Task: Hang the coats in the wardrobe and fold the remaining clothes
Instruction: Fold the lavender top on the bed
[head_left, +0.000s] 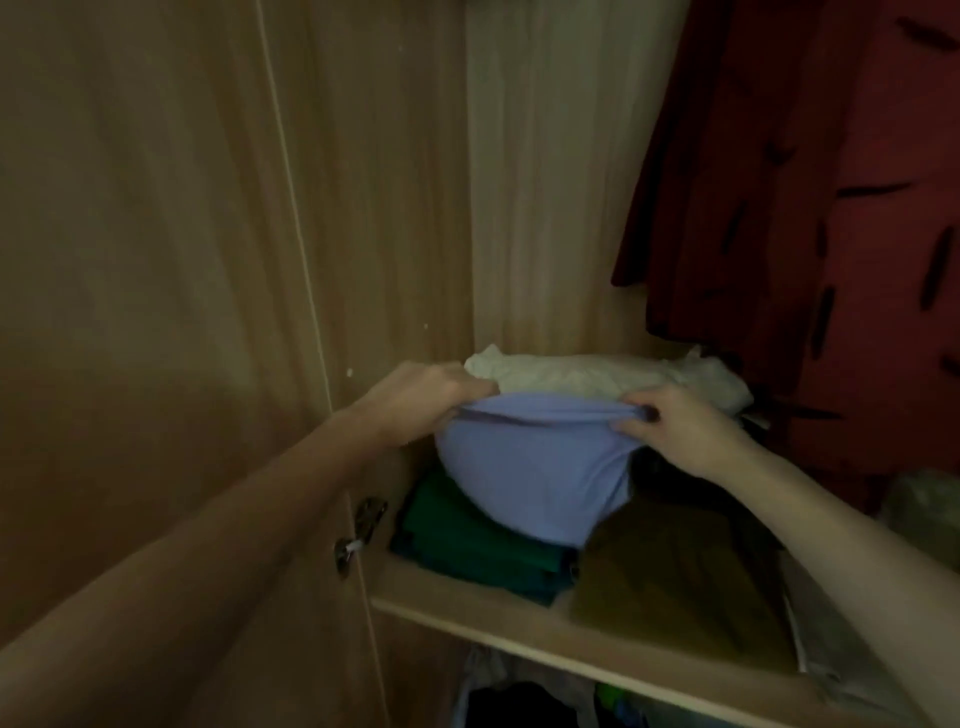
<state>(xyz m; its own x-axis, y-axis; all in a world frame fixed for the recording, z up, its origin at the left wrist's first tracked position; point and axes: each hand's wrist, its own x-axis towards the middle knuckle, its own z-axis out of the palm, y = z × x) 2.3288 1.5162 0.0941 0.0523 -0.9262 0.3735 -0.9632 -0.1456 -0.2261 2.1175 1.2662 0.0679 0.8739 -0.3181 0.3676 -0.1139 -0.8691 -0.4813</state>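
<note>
My left hand and my right hand both reach forward into an open wardrobe, arms bare and stretched out from the lower corners of the view. Each hand has its fingers curled tightly around the top edge of a pale lilac-blue garment, one hand at each end, so the edge is pulled taut between them. The fingernails of my right hand look dark. The garment hangs below my grip in a soft rounded bulge.

The garment sits over a wooden shelf inside the wardrobe. Its lower part rests against a folded dark green piece of clothing, which lies flat on the left part of the shelf. Just beside the green one, to the right, lies a folded olive-brown piece, also on the shelf. Behind my hands, touching the top edge of the lilac-blue garment, is a crumpled white garment, lying farther back on the shelf.

To the upper right, a dark red garment with black dashes hangs down, its lower part reaching close behind the white one. The wardrobe's light wood side panel and back wall stand to the left and centre. A metal hinge is fixed at the left edge by the shelf, below my left forearm. Under the shelf, dim shapes of more clothing show, too dark to tell apart. The whole scene is dim and slightly blurred.
</note>
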